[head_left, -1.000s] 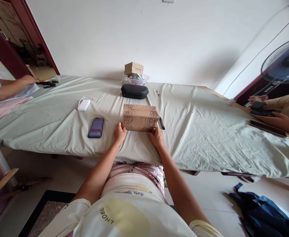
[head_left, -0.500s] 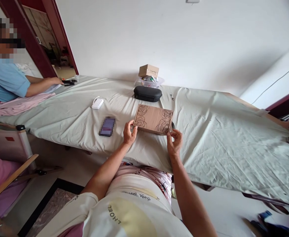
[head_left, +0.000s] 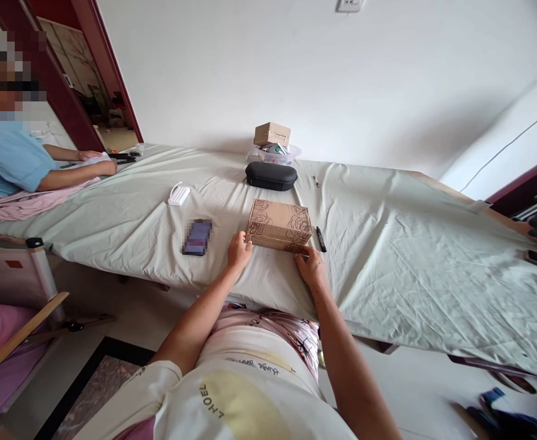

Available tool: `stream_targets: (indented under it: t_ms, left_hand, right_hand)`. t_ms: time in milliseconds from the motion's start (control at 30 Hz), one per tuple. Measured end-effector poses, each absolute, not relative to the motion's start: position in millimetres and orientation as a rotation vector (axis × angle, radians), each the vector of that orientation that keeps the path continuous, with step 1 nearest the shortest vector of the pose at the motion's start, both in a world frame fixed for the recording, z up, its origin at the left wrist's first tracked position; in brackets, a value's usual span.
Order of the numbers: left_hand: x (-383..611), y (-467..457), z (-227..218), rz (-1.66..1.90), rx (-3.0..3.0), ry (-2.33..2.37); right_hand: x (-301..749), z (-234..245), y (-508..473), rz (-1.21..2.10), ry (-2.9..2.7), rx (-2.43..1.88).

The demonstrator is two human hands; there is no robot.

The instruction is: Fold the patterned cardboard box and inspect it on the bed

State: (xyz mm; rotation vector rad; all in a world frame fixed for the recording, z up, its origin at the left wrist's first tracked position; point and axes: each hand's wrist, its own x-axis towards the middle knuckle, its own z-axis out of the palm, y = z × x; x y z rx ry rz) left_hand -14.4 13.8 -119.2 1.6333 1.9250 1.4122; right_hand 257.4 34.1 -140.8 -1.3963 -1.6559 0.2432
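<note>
Visibly, fingers [head_left: 241, 238] hold the box [head_left: 279, 225]; shirt [head_left: 254, 400] reads "LHOEL".

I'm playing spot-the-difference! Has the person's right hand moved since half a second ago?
Yes, leftward, judged against the black pen: the right hand hid the pen's near end then, and now the whole pen shows.

Capital letters reading "LHOEL" on the wearer's pale shirt [head_left: 238, 397], smaller script resembling "things and" nearer its hem, slightly unclear, phone screen [head_left: 198, 237] pixelated and unreadable
</note>
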Motion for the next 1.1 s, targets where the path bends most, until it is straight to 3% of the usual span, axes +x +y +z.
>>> stream_targets:
  t_ms: [567, 1100]
  left_hand:
    - [-22, 10, -111, 1.403, 1.516, 1.827]
    - [-19, -4, -106, 1.909, 1.728, 1.577]
  right_hand:
    - [255, -131, 28, 0.294, -1.608, -1.413]
    - [247, -102, 0, 0.252, -1.545, -1.054]
